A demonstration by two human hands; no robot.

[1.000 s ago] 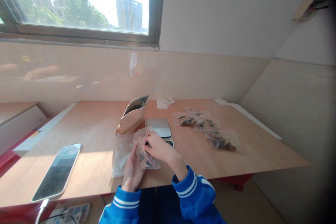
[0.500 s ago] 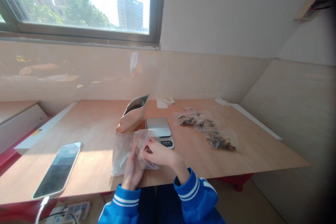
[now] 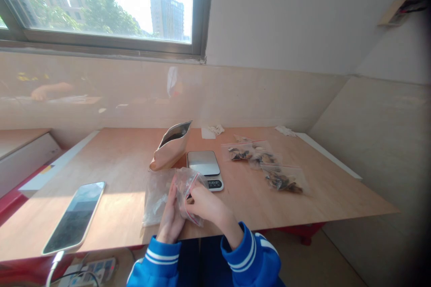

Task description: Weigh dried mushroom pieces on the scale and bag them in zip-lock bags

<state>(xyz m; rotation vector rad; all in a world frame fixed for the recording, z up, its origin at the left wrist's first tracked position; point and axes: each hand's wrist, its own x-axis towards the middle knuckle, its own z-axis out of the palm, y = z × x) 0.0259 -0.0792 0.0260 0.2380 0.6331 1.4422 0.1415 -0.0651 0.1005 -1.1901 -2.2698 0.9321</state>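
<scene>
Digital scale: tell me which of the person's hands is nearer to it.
Right. The right hand is just in front of the scale, fingers at the small bag's mouth; the left hand, supporting that bag, is farther away, in front and to the left.

A bare lane crosses the counter, near edge to far, between the smartphone and kraft pouch. The left hand, right hand and held zip bag block the near edge's middle; filled zip bags obstruct farther right.
</scene>
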